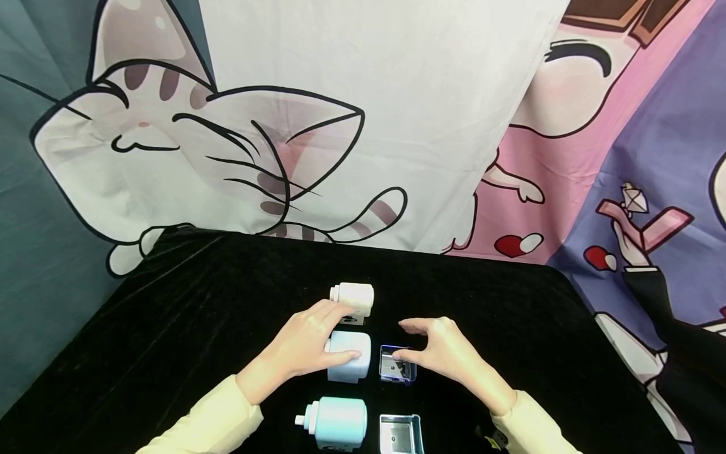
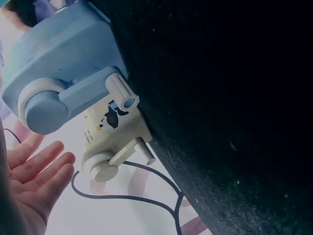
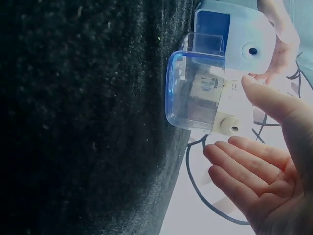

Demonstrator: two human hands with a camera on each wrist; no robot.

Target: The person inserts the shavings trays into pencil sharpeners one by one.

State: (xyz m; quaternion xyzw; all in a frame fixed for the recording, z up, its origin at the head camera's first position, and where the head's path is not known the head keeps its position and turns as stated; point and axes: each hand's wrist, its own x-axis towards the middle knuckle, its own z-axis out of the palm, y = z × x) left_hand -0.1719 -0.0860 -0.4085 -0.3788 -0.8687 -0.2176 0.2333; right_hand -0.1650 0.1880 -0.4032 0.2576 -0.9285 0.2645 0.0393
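A light blue crank pencil sharpener (image 1: 348, 354) stands in the middle of a row, its crank facing left in the left wrist view. My left hand (image 1: 309, 340) is beside it, fingers relaxed and thumb reaching along its near side; contact cannot be told. A clear drawer with a blue rim (image 1: 397, 366) lies just right of this sharpener. Around that drawer my right hand (image 1: 445, 350) hovers with thumb and fingers spread apart, gripping nothing. In the right wrist view, the blue sharpener (image 3: 266, 36) shows a drawer slot, with the clear drawer (image 3: 195, 105) in front.
A cream pencil sharpener (image 1: 358, 296) stands behind the blue one. Closer to me are a teal sharpener (image 1: 342, 421) and a second clear drawer (image 1: 399, 435). Everything rests on a black cloth-covered table (image 1: 198, 328), with a cartoon curtain (image 1: 442, 94) behind it.
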